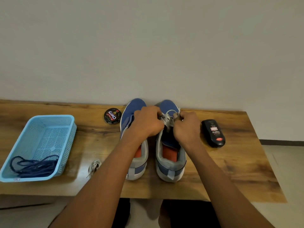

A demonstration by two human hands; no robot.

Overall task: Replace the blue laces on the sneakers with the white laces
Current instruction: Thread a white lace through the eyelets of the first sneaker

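Two blue and grey sneakers stand side by side on the wooden table, toes toward the wall. Over the right sneaker (170,159) both hands meet. My left hand (146,123) and my right hand (187,127) each pinch a part of the white lace (168,120) threaded in that shoe, and a loop of it shows above the fingers. My left forearm crosses over the left sneaker (133,111) and hides its middle. A second white lace (94,167) lies loose on the table left of the shoes. Blue laces (35,166) lie bundled in the light blue basket (19,139).
A round black shoe polish tin (112,116) lies near the wall left of the shoes. A black polish bottle (213,133) lies flat to the right. The table (238,170) ends at a front edge close to me and a slanted right edge.
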